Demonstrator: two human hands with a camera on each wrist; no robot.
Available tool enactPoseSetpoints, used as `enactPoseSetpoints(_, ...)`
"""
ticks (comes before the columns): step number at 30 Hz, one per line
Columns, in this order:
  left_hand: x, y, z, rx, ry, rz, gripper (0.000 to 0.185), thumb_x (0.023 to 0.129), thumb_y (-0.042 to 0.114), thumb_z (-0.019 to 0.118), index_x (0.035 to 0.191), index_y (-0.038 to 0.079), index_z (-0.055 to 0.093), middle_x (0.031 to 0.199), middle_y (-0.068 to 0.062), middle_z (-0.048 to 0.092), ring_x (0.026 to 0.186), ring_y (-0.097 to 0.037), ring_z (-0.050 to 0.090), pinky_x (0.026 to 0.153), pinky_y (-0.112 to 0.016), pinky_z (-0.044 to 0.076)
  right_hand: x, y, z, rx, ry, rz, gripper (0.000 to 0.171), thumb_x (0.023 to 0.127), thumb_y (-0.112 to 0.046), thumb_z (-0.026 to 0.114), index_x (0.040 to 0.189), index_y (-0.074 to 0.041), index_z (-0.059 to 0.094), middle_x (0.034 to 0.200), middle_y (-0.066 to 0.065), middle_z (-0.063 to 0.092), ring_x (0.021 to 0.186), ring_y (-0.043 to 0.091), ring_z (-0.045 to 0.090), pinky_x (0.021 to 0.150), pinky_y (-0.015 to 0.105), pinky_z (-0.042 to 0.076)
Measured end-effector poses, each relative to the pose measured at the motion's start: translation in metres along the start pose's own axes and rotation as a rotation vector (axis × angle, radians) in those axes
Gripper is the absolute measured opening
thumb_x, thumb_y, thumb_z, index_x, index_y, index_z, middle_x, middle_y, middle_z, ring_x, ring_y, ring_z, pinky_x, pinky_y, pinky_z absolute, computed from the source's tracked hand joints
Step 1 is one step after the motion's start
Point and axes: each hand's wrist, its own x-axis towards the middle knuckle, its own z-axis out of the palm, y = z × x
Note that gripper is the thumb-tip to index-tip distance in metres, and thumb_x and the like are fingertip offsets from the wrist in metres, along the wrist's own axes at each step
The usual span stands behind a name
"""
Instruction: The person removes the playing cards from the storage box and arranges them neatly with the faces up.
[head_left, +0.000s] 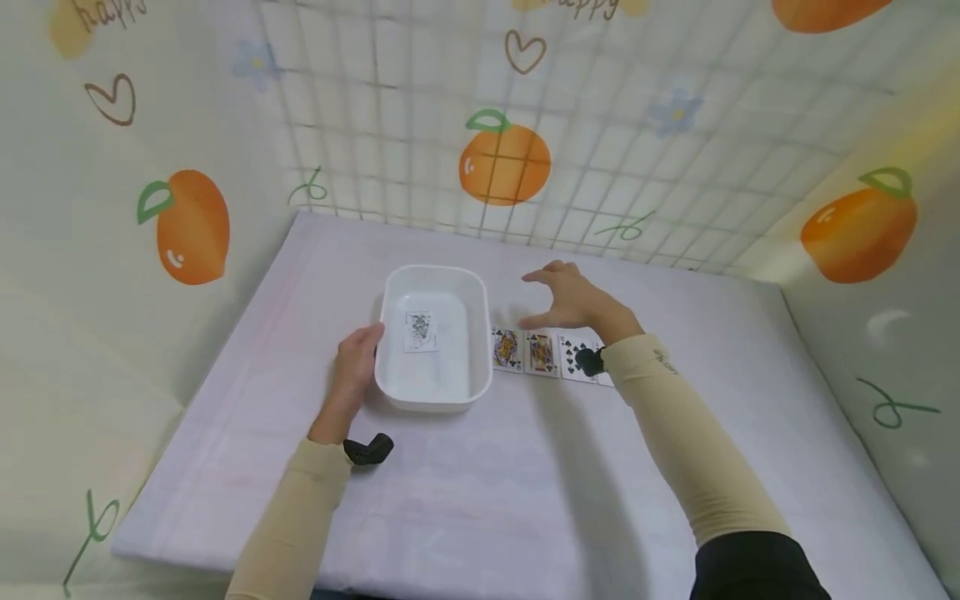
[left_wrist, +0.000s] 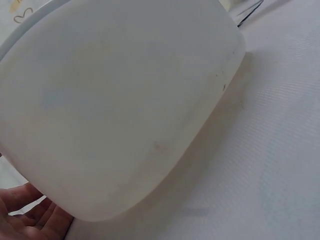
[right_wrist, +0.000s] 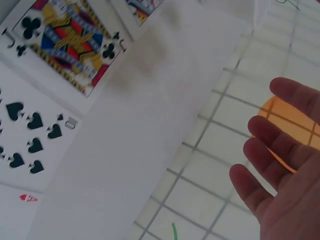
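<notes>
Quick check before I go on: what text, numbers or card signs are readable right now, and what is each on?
"happy", partly cut off at the frame edge: wall covering, head view.
"J" with club signs: jack of clubs card, right wrist view.
Spade pips, index too blurred to read: spades card.
Small red mark, unreadable: card at lower edge.
Card in the white tray: too small to read.

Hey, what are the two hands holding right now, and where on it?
The left hand rests against the left wall of the white plastic tub, fingers at its rim; a real grip cannot be told. The right hand hovers open above the playing cards, holding nothing.
</notes>
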Motion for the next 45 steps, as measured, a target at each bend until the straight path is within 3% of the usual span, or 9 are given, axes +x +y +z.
enactPoseSetpoints(25, 0.003, -0.001, -0.002, 0.000, -0.002, 0.006, 0.050, 0.101, 0.047, 0.048, 0.130, 0.008, 0.060, 0.124, -0.012, 0.063, 0.112, -0.028, 0.058, 0.100, -0.047, 0.045, 0.043, -0.058, 0.019, -0.010, -0.044, -0.101, 0.087, 0.074, -0.052, 0.079, 0.145, -0.011, 0.049, 0.143, 0.020, 0.043, 0.132, 0.041, 0.035, 0.105, 0.061, 0.036)
enactPoseSetpoints(45, 0.007, -0.003, -0.006, -0.006, -0.012, 0.024, 0.049, 0.100, 0.047, 0.050, 0.128, 0.008, 0.062, 0.121, -0.011, 0.066, 0.111, -0.027, 0.059, 0.100, -0.044, 0.045, 0.075, -0.098, 0.034, -0.025, -0.049, -0.216, 0.084, 0.071, -0.052, 0.079, 0.140, -0.009, 0.055, 0.133, 0.019, 0.050, 0.116, 0.034, 0.043, 0.096, 0.052, 0.042)
